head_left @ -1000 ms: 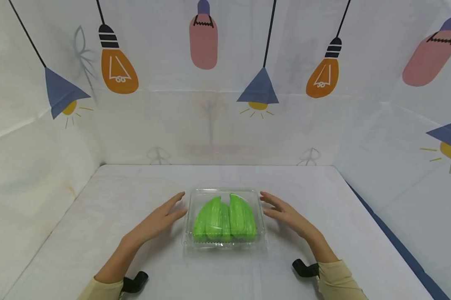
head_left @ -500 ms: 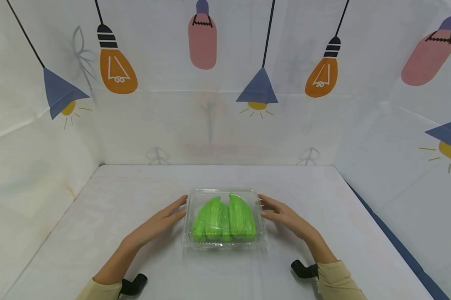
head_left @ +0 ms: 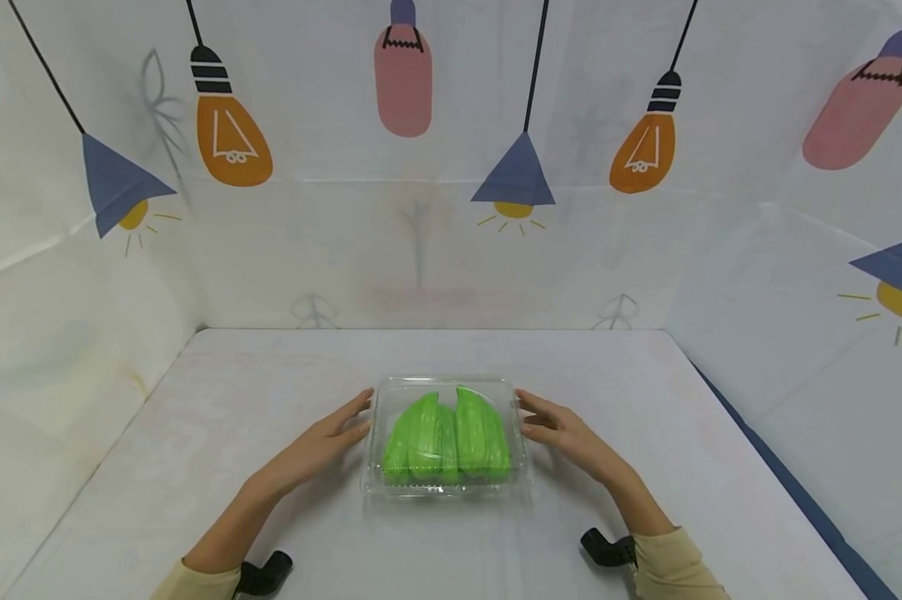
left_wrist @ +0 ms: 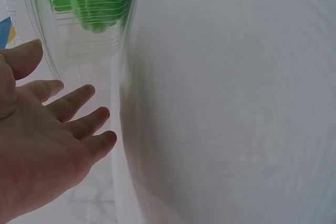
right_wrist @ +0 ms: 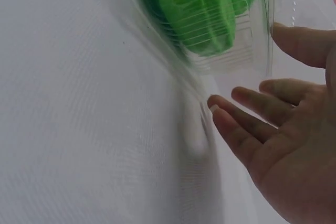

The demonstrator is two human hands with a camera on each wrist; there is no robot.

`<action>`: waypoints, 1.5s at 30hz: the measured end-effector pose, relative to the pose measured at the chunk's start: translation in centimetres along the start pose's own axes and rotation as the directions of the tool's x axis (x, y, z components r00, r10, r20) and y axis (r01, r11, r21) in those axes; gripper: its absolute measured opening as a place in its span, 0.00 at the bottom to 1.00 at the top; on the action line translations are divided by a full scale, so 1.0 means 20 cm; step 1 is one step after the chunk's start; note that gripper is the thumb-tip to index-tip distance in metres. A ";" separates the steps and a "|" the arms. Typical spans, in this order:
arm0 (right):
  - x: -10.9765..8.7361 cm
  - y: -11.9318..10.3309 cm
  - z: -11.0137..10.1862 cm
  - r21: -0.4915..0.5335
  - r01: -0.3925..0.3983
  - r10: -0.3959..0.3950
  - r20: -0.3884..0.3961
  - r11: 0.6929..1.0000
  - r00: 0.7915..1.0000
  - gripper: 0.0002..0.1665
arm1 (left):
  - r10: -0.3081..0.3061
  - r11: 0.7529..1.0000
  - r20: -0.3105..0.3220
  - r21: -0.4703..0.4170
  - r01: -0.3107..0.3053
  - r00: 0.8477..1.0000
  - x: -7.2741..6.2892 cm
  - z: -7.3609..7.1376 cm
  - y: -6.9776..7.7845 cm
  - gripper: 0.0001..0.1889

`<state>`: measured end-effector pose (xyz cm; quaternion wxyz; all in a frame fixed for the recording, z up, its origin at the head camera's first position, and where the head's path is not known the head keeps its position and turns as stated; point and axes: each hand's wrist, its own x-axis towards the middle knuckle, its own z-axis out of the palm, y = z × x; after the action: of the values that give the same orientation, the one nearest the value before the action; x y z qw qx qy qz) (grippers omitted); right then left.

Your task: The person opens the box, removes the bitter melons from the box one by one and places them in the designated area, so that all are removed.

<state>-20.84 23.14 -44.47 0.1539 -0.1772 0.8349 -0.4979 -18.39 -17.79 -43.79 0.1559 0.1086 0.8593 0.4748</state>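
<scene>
A clear plastic clamshell box (head_left: 445, 490) lies with its lid down on the white table in the head view. Bright green, ridged, elongated pieces (head_left: 421, 437) fill its middle. My left hand (head_left: 318, 450) is at the box's left side, fingers extended and fingertips right at the rim. On the opposite side, my right hand (head_left: 574, 440) has its fingertips at the right rim, fingers relaxed. In the left wrist view the left thumb (left_wrist: 26, 59) is close beside the lip. The right wrist view has the right thumb (right_wrist: 302, 43) against the box's edge.
The white table (head_left: 451, 550) reaches back to a white cloth wall (head_left: 346, 250) printed with lamps and bulbs. Similar cloth hangs on the left and right. A black curved piece (head_left: 266, 573) is on the left wrist, another (head_left: 607, 548) on the right.
Both hands have moved inward a little, from just off the box's sides to its rim, mostly in the first half second. The box has stayed in place.
</scene>
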 end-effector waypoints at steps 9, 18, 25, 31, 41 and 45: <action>0.00 -0.01 0.01 0.034 0.033 -0.032 -0.033 0.999 0.999 0.38 | 0.017 1.000 0.002 -0.026 -0.017 1.000 0.00 0.00 0.00 0.36; 0.02 0.01 0.02 0.298 -0.008 0.017 -0.027 0.954 0.999 0.38 | 0.000 0.993 0.040 -0.115 0.004 0.999 0.01 0.00 -0.02 0.34; 0.04 0.03 0.04 0.482 0.027 -0.026 -0.009 0.876 1.000 0.37 | 0.016 0.989 0.030 -0.149 -0.012 0.999 0.01 0.00 -0.01 0.34; 0.06 0.03 0.06 0.535 0.031 -0.010 -0.042 0.844 0.999 0.26 | 0.019 0.979 0.022 -0.205 -0.014 1.000 0.02 0.01 -0.02 0.34; 0.05 0.02 0.08 0.570 0.061 -0.006 -0.097 0.820 0.995 0.20 | 0.025 0.964 -0.004 -0.264 -0.026 1.000 0.02 0.01 -0.02 0.34; 0.04 0.02 0.09 0.574 0.061 -0.007 -0.097 0.816 0.995 0.20 | 0.041 0.955 0.011 -0.296 -0.036 0.999 0.03 0.00 -0.02 0.34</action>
<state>-20.91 21.53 -45.63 0.1534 -0.1145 0.6478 -0.7373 -18.88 -17.73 -44.21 0.1685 0.1048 0.7751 0.5999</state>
